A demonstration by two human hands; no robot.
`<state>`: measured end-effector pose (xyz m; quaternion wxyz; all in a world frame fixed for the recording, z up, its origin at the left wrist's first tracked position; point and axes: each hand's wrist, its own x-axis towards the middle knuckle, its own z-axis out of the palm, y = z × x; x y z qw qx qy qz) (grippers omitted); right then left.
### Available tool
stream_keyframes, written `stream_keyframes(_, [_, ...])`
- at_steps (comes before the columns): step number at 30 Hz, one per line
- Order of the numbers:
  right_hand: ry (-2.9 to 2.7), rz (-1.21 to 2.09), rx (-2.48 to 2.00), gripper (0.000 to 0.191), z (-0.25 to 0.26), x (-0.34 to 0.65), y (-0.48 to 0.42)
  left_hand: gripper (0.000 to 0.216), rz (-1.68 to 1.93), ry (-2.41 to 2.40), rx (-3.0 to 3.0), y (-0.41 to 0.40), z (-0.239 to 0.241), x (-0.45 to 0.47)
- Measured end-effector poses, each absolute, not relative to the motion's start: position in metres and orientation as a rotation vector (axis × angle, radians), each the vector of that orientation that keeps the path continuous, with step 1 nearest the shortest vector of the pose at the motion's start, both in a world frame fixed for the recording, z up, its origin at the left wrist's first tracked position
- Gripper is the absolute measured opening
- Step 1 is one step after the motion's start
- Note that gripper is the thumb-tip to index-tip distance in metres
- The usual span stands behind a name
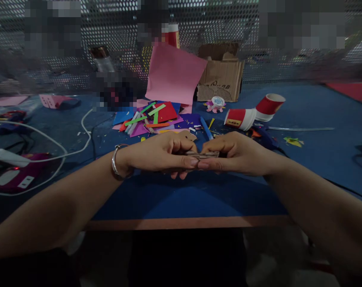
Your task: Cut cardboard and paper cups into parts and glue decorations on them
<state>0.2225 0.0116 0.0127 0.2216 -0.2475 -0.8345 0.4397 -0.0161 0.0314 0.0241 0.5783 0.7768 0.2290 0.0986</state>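
Between my two hands, above the near part of the blue table, is a small brown piece of corrugated cardboard. My left hand, with a silver bangle at its wrist, pinches one end between thumb and fingers. The other end is gripped by my right hand, its thumb along the near edge. Both thumb tips nearly meet at the middle. My fingers hide much of the cardboard. Just behind the hands lie a blue pen-like stick and a flat brown cardboard scrap.
Coloured paper strips and sheets lie piled beyond my hands. Behind them stand a pink sheet and a cardboard box. Two red-and-white paper cups lie at right. A white cable loops beside a purple device at left.
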Motion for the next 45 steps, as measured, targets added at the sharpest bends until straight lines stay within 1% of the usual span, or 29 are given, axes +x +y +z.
stream_keyframes(5, [-2.363, 1.222, -0.693, 0.043, 0.009, 0.220, 0.014, 0.030, 0.197, 0.534, 1.878, 0.034, 0.024, -0.017])
stream_keyframes(8, [-2.351, 1.265, -0.702, 0.040, 0.009, 0.219, 0.013, 0.026, 0.209, 0.551, 1.904, 0.034, 0.025, -0.016])
stream_keyframes(11, [-2.332, 1.286, -0.679, 0.033, 0.009, 0.219, 0.013, 0.029, 0.233, 0.549, 1.888, 0.034, 0.026, -0.017])
stream_keyframes(15, [-2.270, 1.256, -0.630, 0.029, 0.010, 0.221, 0.014, 0.035, 0.302, 0.567, 1.835, 0.033, 0.023, -0.016])
stream_keyframes(20, [-2.236, 1.214, -0.594, 0.031, 0.015, 0.223, 0.011, 0.043, 0.380, 0.566, 1.712, 0.030, 0.014, -0.012])
stream_keyframes(24, [-2.151, 1.122, -0.660, 0.039, 0.017, 0.221, 0.008, 0.044, 0.443, 0.595, 1.584, 0.027, 0.008, -0.008])
stream_keyframes(28, [-2.057, 0.912, -0.750, 0.050, 0.014, 0.218, 0.007, 0.039, 0.542, 0.701, 1.545, 0.033, 0.005, -0.005])
stream_keyframes(30, [-2.004, 0.816, -0.804, 0.052, 0.013, 0.219, 0.006, 0.031, 0.691, 0.798, 1.518, 0.043, 0.003, -0.007])
stream_keyframes(33, [-2.014, 0.870, -0.837, 0.048, 0.012, 0.221, 0.009, 0.018, 0.978, 0.958, 1.399, 0.062, 0.001, -0.014])
stream_keyframes(37, [-2.426, 1.081, -0.834, 0.054, 0.006, 0.221, 0.017, 0.014, 0.929, 1.004, 1.389, 0.070, 0.000, -0.019])
stream_keyframes(40, [-2.664, 1.015, -0.924, 0.057, -0.001, 0.217, 0.021, 0.006, 0.752, 0.998, 1.480, 0.060, 0.005, -0.016])
stream_keyframes(42, [-2.688, 0.910, -1.023, 0.052, -0.003, 0.216, 0.021, 0.004, 0.609, 1.010, 1.617, 0.054, 0.008, -0.014])
stream_keyframes(45, [-2.588, 0.842, -1.141, 0.041, -0.002, 0.217, 0.021, 0.018, 0.554, 0.996, 1.785, 0.053, 0.007, -0.015])
